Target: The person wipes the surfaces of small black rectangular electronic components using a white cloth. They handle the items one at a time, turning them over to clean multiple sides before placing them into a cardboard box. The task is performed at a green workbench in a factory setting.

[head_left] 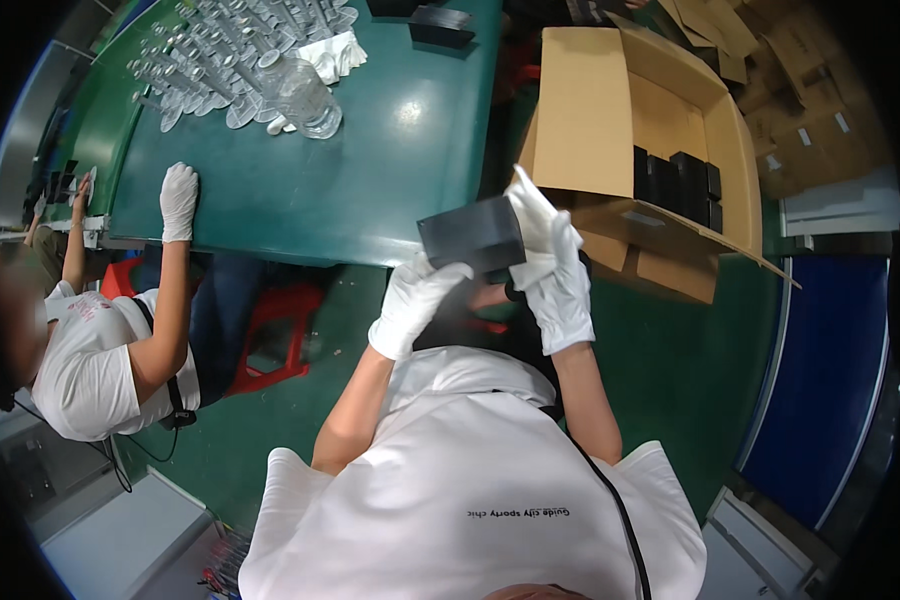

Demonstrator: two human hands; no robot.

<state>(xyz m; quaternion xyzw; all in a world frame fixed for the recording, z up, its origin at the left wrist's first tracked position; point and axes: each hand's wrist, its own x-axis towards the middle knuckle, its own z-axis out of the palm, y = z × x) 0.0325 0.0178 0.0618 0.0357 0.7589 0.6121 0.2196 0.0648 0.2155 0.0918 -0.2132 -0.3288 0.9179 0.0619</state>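
Observation:
A small black box (pixel 470 236) is held up in front of my body, near the table's front right corner. My left hand (pixel 416 304), in a white glove, grips the box from its lower left side, thumb along the bottom edge. My right hand (pixel 560 296), also gloved in white, is closed around a white cloth (pixel 536 214) beside the box's right end. The cloth lies against or very close to that end; whether it touches cannot be made out. Some of the right fingers are hidden by the cloth.
An open cardboard box (pixel 585 110) with several black boxes (pixel 678 185) stands to the right. On the green table (pixel 400 170) are many clear glass pieces (pixel 220 70), a glass jar (pixel 308 98), a white cloth (pixel 336 55) and a black box (pixel 441 27). A co-worker's gloved hand (pixel 179 203) rests at left.

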